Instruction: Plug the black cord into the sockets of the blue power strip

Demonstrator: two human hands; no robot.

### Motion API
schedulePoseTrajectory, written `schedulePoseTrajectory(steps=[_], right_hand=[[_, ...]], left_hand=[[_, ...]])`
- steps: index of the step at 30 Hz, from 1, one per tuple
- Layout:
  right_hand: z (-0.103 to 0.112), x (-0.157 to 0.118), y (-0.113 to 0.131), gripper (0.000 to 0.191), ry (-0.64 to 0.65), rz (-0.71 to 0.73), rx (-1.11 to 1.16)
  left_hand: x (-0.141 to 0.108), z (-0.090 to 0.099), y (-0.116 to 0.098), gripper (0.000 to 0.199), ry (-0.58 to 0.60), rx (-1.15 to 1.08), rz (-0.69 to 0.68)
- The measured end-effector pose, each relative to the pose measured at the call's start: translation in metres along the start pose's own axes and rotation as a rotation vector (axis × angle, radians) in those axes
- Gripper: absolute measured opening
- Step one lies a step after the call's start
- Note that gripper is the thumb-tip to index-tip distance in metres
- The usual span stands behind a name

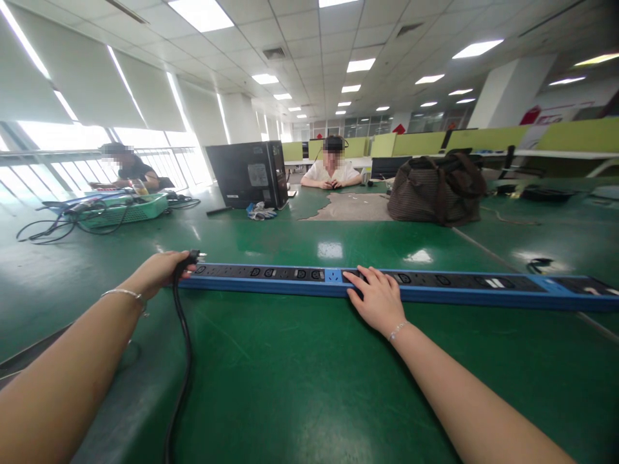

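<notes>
A long blue power strip (280, 287) with black socket panels lies across the green table, reaching to the right edge of the view. My left hand (162, 269) is closed around a black power plug (193, 256), its metal prongs pointing right, just above the strip's left end. From that hand the black cord (184, 361) hangs down toward the bottom of the view. My right hand (376, 298) rests on the strip, right of its light blue socket, fingers stretched out over the top face and thumb along the near side.
Behind the strip stand a black computer case (249, 174), crumpled gloves (261, 211) and a brown striped bag (435, 190). A green basket with cables (123, 212) sits at the left. One person (333, 169) sits across the table, another (133, 169) at far left.
</notes>
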State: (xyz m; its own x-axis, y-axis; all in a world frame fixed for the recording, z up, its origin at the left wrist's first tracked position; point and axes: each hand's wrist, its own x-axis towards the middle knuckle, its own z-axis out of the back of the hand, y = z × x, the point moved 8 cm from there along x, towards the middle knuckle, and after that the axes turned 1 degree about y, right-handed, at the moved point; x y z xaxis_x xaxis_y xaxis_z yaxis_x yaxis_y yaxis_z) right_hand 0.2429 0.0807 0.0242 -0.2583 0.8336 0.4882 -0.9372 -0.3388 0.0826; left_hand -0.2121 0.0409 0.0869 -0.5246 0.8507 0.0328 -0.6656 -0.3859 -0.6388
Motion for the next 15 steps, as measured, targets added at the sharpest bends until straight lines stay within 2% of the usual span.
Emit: schedulePoseTrajectory(steps=[3,4,8,15], right_hand=[[0.000,-0.001,0.001,0.037,-0.011,0.007,-0.005],[0.000,-0.001,0.001,0.038,-0.015,0.008,-0.005],[-0.002,0.000,0.000,0.037,-0.014,0.012,0.007],[-0.003,0.001,-0.003,0.034,-0.004,-0.002,0.026]], left_hand=[[-0.013,-0.019,-0.031,0.031,0.174,-0.135,-0.082],[-0.017,-0.024,-0.042,0.031,0.197,-0.139,-0.118],[-0.031,-0.045,-0.081,0.031,0.147,0.062,-0.237],[-0.050,-0.114,-0.113,0.033,0.253,0.196,-0.306]])
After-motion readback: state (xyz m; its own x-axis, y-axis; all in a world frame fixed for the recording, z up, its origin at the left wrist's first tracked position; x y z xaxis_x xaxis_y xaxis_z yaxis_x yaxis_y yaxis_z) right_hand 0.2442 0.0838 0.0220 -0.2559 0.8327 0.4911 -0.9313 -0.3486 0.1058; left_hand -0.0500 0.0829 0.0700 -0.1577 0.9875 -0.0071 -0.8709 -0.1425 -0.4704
